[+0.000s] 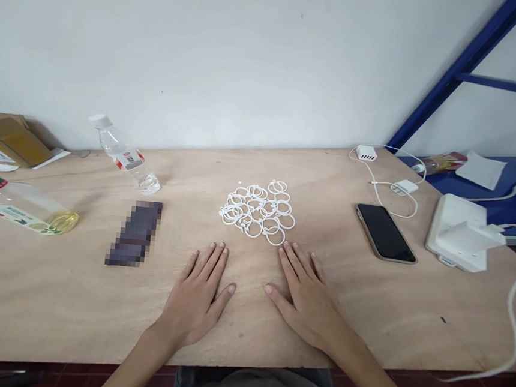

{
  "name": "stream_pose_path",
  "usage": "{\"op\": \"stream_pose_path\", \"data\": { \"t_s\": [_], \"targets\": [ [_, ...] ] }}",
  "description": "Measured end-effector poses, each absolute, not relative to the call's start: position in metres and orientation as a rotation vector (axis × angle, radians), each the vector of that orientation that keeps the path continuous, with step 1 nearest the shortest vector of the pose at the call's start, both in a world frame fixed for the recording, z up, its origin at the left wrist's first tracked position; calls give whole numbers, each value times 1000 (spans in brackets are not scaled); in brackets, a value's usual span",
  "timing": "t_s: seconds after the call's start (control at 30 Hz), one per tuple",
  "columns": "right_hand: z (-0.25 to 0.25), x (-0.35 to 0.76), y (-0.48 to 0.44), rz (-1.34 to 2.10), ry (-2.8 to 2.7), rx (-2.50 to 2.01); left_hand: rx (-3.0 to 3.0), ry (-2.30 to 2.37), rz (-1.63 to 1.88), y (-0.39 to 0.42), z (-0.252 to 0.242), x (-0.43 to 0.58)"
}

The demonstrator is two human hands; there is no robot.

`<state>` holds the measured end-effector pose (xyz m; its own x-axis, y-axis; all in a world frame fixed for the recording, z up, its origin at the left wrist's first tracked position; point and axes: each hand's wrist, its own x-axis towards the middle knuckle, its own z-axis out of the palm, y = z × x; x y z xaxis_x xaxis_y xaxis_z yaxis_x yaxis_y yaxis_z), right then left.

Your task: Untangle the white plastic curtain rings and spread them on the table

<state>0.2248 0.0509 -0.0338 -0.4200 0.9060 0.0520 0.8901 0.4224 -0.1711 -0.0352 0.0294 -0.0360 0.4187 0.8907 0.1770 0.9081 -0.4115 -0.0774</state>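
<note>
A loose pile of white plastic rings [256, 208] lies in the middle of the wooden table [94, 311], several of them overlapping. My left hand [197, 299] rests flat on the tabletop, in front of the pile and to its left, fingers stretched out and holding nothing. On the other side, my right hand [305, 300] also lies flat with its fingers extended. Its fingertips come close to the nearest ring at the pile's front right; whether they touch it I cannot tell.
Leftward are a blurred-out dark item [136, 234], a clear water bottle [128, 155], a bottle with yellow liquid [26, 203] and a cardboard box [14, 139]. A smartphone [385, 233], white cables, a USB charger [366, 153] and a power strip [456, 232] sit at right.
</note>
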Motion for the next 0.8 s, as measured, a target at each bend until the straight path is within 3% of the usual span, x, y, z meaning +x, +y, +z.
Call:
{"op": "stream_pose_path", "data": {
  "t_s": [0.8],
  "targets": [
    [-31, 222, 51, 234, -2513, -1644, -2553, -1700, -262, 28, -37, -33]
  ]
}}
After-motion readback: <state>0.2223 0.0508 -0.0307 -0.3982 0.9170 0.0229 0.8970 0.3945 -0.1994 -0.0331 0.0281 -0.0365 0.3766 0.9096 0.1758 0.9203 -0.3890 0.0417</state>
